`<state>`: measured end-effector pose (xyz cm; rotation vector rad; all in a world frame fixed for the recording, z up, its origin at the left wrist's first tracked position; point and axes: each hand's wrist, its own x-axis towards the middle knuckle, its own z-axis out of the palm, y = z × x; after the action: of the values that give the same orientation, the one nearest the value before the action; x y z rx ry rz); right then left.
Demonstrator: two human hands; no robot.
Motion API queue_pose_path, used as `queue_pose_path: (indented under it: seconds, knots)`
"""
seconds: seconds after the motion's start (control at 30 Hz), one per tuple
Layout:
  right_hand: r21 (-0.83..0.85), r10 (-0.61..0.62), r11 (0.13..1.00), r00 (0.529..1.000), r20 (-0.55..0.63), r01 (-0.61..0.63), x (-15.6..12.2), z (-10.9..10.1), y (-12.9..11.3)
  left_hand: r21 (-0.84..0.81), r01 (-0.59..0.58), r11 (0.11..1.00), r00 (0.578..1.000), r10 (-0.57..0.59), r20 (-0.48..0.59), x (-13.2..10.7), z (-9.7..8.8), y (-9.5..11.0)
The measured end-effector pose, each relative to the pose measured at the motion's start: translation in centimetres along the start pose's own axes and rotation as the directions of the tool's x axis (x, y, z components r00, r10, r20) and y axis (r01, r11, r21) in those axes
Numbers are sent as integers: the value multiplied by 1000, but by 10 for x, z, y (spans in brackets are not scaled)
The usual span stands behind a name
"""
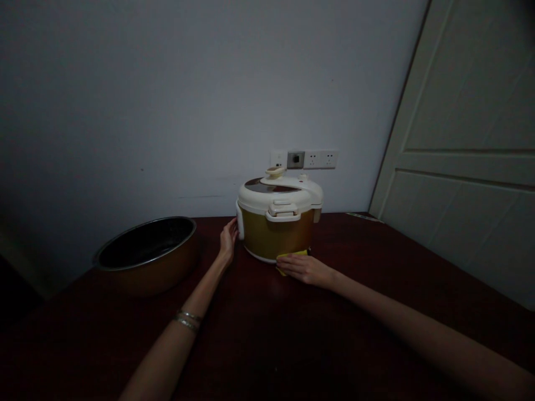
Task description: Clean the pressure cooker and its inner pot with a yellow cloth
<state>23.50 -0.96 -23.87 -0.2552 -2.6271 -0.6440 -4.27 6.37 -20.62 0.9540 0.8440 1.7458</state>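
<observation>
Dark-red tabletop (259, 340), rounded gold pressure cooker (273, 236) gleaming under cream plastic; left hand (228, 238) unclenched against its side, right hand (304, 269) grasping yellow cloth (299, 253)!

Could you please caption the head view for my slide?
Left hand beside cooker, right hand with yellow cloth at its base.
</observation>
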Motion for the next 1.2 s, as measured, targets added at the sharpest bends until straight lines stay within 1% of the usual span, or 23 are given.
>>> queue_pose_path:
  seconds: [0.1,0.2,0.3,0.37,0.4,0.43,0.5,0.57,0.6,0.63,0.7,0.73,0.8,0.83,0.87,0.9,0.93,0.97,1.0,1.03,1.13,1.17,1.2]
  knots:
    - [77,69,995,997,-21,-67,-9,-7,-3,9,-10,1000,1000,10,-7,1,-1,-2]
    - [132,143,982,989,-31,-138,-9,-25,-12,15,-12,1000,1000,12,-17,1,-2,-3]
    - [154,199,971,976,-84,-185,-5,-58,-18,25,-16,1000,999,16,-36,2,-3,-2]
    - [132,262,962,942,-209,-239,-1,-85,-16,48,-38,998,996,41,-76,3,-3,2]
    - [121,311,950,902,-299,-288,1,-97,-11,68,-58,996,992,65,-107,3,-3,6]
    - [120,366,930,841,-397,-348,4,-108,-4,91,-82,992,985,94,-142,3,-2,10]
    - [160,474,866,679,-560,-473,11,-121,15,137,-145,980,964,171,-204,2,3,23]
    - [237,555,801,535,-637,-549,21,-120,35,222,-275,935,925,320,-204,-4,14,40]
    - [281,583,779,483,-654,-560,28,-115,43,294,-378,878,886,435,-162,-9,21,48]
    - [325,605,764,446,-659,-557,36,-107,48,366,-489,792,829,553,-88,-16,29,56]
    - [409,637,746,386,-667,-525,52,-88,49,461,-673,579,694,709,123,-30,45,71]
    - [444,649,738,356,-672,-507,61,-78,45,477,-743,470,624,743,242,-38,53,77]
    - [519,683,697,237,-691,-494,76,-61,32,440,-857,269,477,739,476,-51,68,87]
    - [553,700,673,182,-690,-491,82,-55,24,407,-893,194,411,719,560,-57,74,92]
    - [581,715,650,137,-685,-489,85,-51,18,377,-916,140,360,702,614,-61,81,97]
    - [599,727,634,112,-678,-489,86,-49,13,357,-928,103,323,699,638,-65,86,103]
    - [602,730,631,110,-675,-490,85,-48,10,346,-935,80,297,707,642,-67,91,109]
    - [589,723,642,132,-678,-491,81,-49,10,340,-938,63,279,717,638,-69,95,114]
    - [559,706,666,175,-686,-493,75,-51,12,334,-942,44,260,723,640,-70,99,119]
    - [514,678,699,234,-696,-497,67,-53,17,322,-946,20,238,717,655,-70,102,123]
    - [327,577,778,404,-710,-537,41,-60,37,254,-963,-89,144,627,765,-70,105,127]
    - [268,552,787,442,-707,-555,34,-62,42,229,-965,-128,112,586,802,-70,105,126]
    - [220,533,790,464,-707,-572,29,-63,46,208,-964,-166,85,549,832,-70,105,125]
